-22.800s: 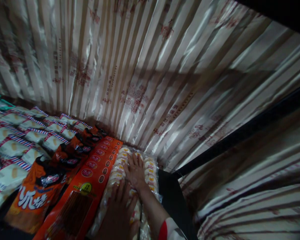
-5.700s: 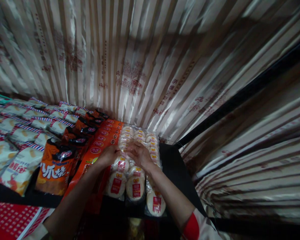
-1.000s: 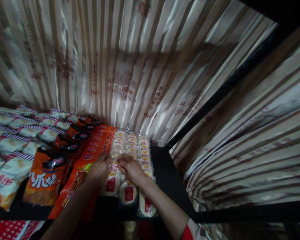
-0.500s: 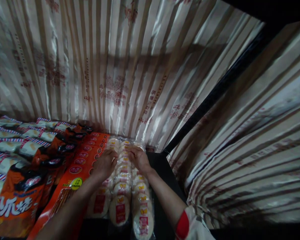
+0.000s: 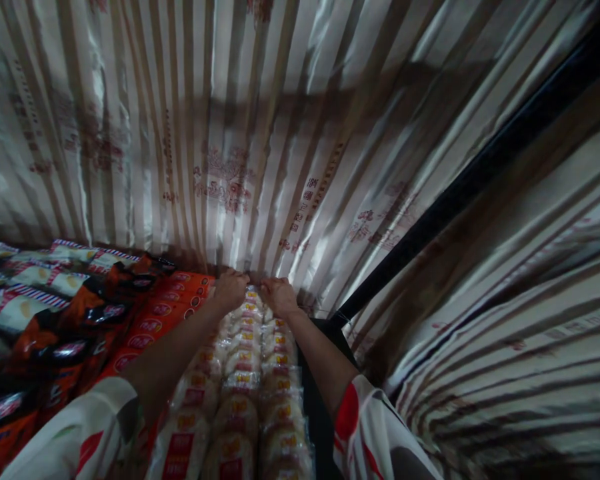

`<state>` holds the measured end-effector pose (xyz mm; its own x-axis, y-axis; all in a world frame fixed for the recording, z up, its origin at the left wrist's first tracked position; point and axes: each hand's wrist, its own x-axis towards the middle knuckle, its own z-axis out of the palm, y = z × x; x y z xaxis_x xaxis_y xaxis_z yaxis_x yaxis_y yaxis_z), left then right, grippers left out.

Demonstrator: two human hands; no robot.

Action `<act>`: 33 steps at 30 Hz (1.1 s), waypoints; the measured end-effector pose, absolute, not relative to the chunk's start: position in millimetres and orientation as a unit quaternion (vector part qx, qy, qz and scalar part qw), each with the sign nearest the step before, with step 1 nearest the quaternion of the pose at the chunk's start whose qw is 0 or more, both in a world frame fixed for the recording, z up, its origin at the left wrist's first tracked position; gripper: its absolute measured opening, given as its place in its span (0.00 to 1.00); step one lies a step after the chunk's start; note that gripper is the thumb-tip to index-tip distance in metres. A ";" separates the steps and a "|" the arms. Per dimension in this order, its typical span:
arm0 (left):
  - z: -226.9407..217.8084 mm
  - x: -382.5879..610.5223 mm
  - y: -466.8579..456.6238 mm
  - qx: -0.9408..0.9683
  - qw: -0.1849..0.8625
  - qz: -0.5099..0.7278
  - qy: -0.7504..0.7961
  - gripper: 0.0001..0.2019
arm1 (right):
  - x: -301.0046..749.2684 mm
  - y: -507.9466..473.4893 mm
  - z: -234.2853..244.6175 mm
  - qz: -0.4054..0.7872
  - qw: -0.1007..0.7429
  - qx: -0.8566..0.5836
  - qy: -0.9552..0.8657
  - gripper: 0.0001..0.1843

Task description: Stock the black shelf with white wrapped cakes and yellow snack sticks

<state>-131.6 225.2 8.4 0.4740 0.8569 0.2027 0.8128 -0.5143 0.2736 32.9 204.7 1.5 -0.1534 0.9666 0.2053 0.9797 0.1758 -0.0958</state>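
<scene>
Plastic-wrapped goods: from the head view we see rows of round cakes (image 5: 240,373) in clear packs, running from the near edge back to the striped sheet (image 5: 260,133).
Left hand: our left hand (image 5: 230,289) is at the far end of the cake rows, fingers curled down onto the last packs; we cannot tell whether it pinches a pack or only presses on it.
Right hand: our right hand (image 5: 279,296) is just beside the left, knuckles up, fingers bent over the rearmost packs; its hold is equally unclear.
Position of cakes: they lie on the dark shelf (image 5: 314,400), between the orange boxes (image 5: 155,320) on the left and the shelf's bare right edge.
Sleeves: our white sleeves with red patches show at the bottom.
Neighbours: dark orange bags (image 5: 75,320) lie left of the boxes, white bags (image 5: 25,300) with striped tops beyond them.
Frame: a black post (image 5: 460,193) rises slantwise on the right, against the sheet.
</scene>
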 end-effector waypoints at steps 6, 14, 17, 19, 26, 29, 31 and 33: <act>0.6 -123.2 237.8 0.851 0.099 0.136 0.497 0.15 | 31.7 213.3 -3.4 -0.003 0.076 -0.679 -0.730 0.12; 1.1 -121.4 242.5 0.845 0.093 0.135 0.509 0.14 | 28.2 214.0 -6.7 0.016 0.125 -0.716 -0.687 0.12; -1.1 -121.1 242.0 0.844 0.091 0.136 0.511 0.13 | 27.3 210.3 -7.8 0.017 0.145 -0.715 -0.684 0.13; -1.8 -121.8 240.7 0.843 0.089 0.145 0.510 0.14 | 27.8 206.3 -7.8 -0.008 0.173 -0.690 -0.703 0.12; 3.9 -131.4 226.8 0.889 0.029 0.173 0.423 0.11 | 30.8 178.2 -2.5 -0.035 0.169 -0.578 -0.797 0.10; 5.3 -135.3 220.0 0.913 0.004 0.125 0.388 0.11 | 27.7 168.2 1.3 -0.037 0.128 -0.572 -0.809 0.13; 5.2 -136.2 217.6 0.917 -0.008 0.109 0.384 0.11 | 25.0 166.1 3.3 -0.046 0.111 -0.578 -0.807 0.14; 5.2 -135.5 217.0 0.915 -0.015 0.105 0.389 0.11 | 23.2 167.2 4.0 -0.048 0.101 -0.590 -0.800 0.13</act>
<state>-135.5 217.0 5.2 0.6745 0.7094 0.2044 0.7158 -0.6962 0.0543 23.2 167.2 4.0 -0.2842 0.9333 0.2195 0.9530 0.3001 -0.0421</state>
